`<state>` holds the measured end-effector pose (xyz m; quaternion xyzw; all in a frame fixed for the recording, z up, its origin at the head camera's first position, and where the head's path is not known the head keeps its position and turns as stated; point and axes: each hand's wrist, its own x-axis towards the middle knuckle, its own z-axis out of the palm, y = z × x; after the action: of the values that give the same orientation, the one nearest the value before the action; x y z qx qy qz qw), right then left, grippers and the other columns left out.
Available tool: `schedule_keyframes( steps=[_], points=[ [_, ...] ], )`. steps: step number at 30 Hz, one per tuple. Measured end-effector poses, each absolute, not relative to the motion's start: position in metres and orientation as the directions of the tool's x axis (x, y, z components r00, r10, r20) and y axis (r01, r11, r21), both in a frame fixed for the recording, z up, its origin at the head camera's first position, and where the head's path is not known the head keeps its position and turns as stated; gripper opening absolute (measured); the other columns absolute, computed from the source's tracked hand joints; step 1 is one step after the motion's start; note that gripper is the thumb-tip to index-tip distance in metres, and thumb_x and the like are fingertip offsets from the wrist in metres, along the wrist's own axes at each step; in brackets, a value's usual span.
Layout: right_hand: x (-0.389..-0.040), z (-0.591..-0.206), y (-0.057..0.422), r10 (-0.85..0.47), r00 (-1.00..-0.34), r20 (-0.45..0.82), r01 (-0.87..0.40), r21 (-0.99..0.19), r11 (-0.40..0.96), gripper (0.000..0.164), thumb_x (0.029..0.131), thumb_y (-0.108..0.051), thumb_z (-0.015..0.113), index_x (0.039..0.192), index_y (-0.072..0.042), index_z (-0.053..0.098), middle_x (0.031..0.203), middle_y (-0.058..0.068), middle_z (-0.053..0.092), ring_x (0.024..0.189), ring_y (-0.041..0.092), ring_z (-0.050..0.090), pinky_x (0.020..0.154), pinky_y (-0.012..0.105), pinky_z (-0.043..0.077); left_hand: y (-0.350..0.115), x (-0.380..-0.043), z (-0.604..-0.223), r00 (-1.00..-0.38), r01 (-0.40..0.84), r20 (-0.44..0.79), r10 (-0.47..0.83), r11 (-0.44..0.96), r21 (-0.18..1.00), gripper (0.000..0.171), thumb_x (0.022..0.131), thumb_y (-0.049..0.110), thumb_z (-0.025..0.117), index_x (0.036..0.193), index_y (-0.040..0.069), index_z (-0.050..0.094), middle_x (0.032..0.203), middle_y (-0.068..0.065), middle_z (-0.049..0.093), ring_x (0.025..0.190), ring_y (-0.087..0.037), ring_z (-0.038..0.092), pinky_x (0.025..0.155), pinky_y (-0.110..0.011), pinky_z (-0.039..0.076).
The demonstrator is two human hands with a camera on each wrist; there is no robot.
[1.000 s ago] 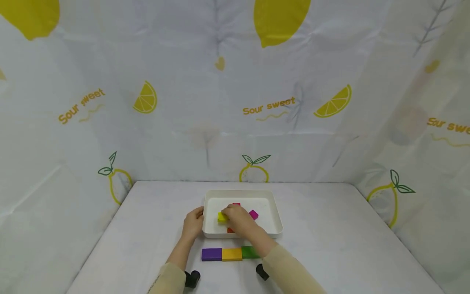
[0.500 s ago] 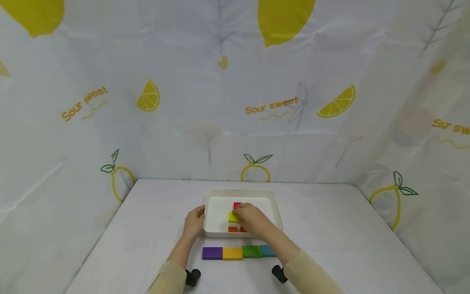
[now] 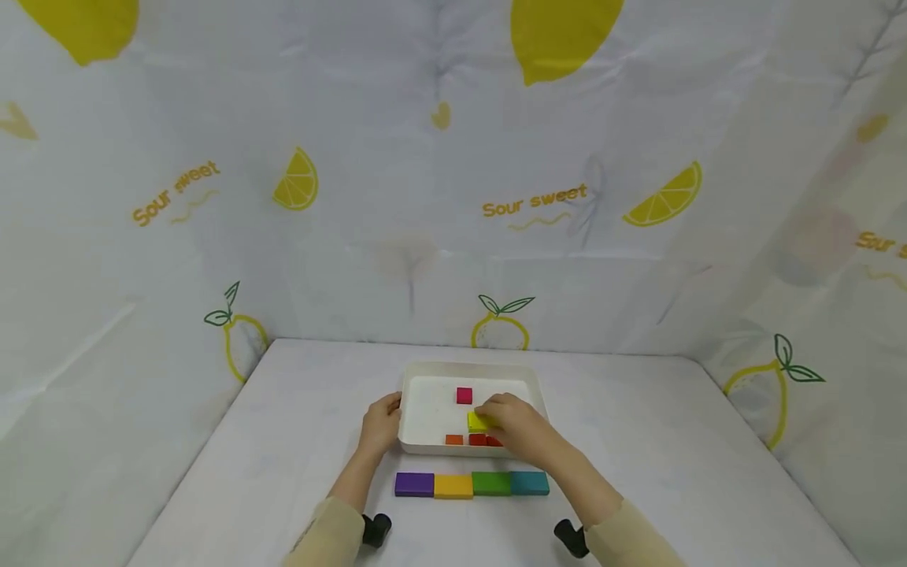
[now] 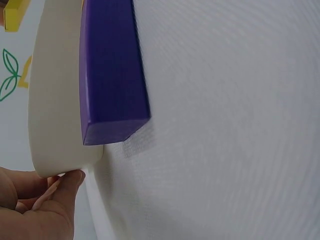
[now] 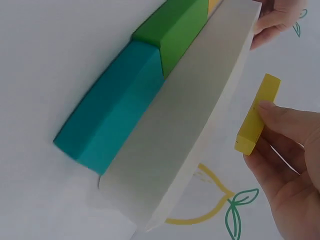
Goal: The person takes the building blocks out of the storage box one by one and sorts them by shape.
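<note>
In the head view, my left hand [image 3: 381, 425] holds the left end of a white tray [image 3: 428, 409], thumb and fingers at its wall. The left wrist view shows the thumb tip against the tray's outer corner [image 4: 65, 160]. Above the tray floor, my right hand [image 3: 520, 425] pinches a yellow block [image 3: 477, 421] between thumb and fingers; the right wrist view shows this yellow block [image 5: 257, 115] clearly. Inside the tray lie a pinkish-red block [image 3: 464, 395], an orange block [image 3: 454, 439] and red blocks [image 3: 478, 439], partly hidden by the front wall and right hand.
Before the tray, a purple block [image 3: 414, 484], an orange-yellow block [image 3: 453, 487], a green block [image 3: 491, 483] and a teal block [image 3: 529, 483] stand end to end in a row. Behind the white table [image 3: 638, 441] hangs a lemon-print cloth [image 3: 397, 197].
My right hand has moved rightward over the tray with the yellow block, uncovering the teal block, the orange block and the pinkish-red block. My left hand stays at the tray. The head view has shifted slightly.
</note>
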<state>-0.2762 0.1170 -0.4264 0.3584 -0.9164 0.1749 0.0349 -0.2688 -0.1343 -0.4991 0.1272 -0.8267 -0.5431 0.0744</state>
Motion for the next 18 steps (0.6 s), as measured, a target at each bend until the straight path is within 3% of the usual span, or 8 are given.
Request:
schedule_keyframes(
  steps=[8,18],
  points=[
    [-0.268,-0.421,0.158,-0.605,-0.782,0.148,-0.616,-0.328,0.716,0.030,0.084,-0.007,0.076,0.113,-0.010,0.072,0.110,0.001,0.071,0.102,0.018,0.064,0.091,0.036,0.060,-0.136,-0.267,-0.500,-0.954,-0.123,-0.002,-0.298,0.386,0.914,0.040,0.099,0.000,0.046,0.137,-0.010,0.051,0.135,-0.029,0.059,0.129,-0.043,0.056,0.107,-0.050,0.050],
    [-0.259,-0.432,0.217,-0.608,-0.794,0.001,-0.560,-0.391,0.731,0.028,0.081,-0.003,0.077,0.108,-0.007,0.073,0.104,-0.001,0.072,0.093,0.015,0.063,0.084,0.035,0.061,-0.136,-0.265,-0.497,-0.957,-0.122,-0.003,-0.292,0.393,0.911,0.040,0.098,0.000,0.047,0.137,-0.010,0.051,0.135,-0.029,0.059,0.128,-0.043,0.056,0.107,-0.050,0.050]
  ],
)
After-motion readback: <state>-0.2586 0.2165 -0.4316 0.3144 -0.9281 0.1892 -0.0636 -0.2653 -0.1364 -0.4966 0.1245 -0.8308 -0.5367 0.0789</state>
